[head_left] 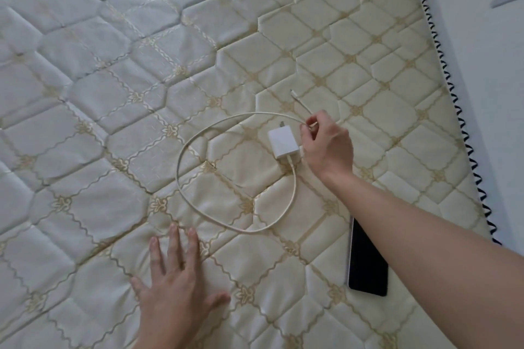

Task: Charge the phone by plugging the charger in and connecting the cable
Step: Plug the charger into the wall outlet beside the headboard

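Note:
A white charger block (283, 144) lies on the quilted mattress (113, 93), prongs pointing away from me. Its white cable (181, 161) runs from the block's near end, loops wide to the left and comes back round to my right hand (326, 144). My right hand pinches the cable close to its free end, just right of the block. The small connector tip (295, 95) sticks out beyond my fingers. A dark-screened phone (367, 261) lies face up at the lower right, partly hidden under my right forearm. My left hand (175, 286) rests flat on the mattress, fingers spread.
The mattress edge with black zigzag stitching (450, 93) runs down the right side. Beyond it is a pale floor or wall (487, 51). No wall socket is in view.

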{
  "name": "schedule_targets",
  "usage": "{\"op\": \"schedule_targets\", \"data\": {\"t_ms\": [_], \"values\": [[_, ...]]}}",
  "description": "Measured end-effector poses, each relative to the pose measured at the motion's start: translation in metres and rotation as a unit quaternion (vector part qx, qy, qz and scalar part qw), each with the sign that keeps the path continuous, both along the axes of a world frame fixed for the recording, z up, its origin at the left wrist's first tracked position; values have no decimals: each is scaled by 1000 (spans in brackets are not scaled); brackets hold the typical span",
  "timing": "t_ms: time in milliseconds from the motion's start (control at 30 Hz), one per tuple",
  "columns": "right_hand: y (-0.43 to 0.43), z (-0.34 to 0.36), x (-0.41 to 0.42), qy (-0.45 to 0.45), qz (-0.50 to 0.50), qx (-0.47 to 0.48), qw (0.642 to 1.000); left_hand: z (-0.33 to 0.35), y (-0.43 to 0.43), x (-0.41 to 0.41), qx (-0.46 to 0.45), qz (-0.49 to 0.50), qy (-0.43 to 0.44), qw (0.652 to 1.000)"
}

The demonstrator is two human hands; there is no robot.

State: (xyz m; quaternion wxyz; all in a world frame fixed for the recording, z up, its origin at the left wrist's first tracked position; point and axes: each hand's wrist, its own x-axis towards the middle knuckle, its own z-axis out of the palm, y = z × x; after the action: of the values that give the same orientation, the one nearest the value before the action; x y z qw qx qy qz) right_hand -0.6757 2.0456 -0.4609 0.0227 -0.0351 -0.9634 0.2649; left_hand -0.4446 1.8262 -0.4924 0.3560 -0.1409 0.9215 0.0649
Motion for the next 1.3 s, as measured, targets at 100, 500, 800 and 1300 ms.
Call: {"op": "schedule_targets", "data": {"t_ms": [100, 500, 800, 1300], "values": [[-11, -2, -10, -39, 10, -26, 999, 1, 2, -4, -10, -1, -12, 1000], [-35, -34, 1, -142, 1, 73, 987, -4, 1, -5, 3, 3, 10, 1000], [-5, 20, 50, -178, 49, -35, 982, -4, -6, 3, 18, 3, 48, 999], [88, 226, 182, -263, -154, -277, 911, 203, 65, 15, 82, -125, 272, 951]]}}
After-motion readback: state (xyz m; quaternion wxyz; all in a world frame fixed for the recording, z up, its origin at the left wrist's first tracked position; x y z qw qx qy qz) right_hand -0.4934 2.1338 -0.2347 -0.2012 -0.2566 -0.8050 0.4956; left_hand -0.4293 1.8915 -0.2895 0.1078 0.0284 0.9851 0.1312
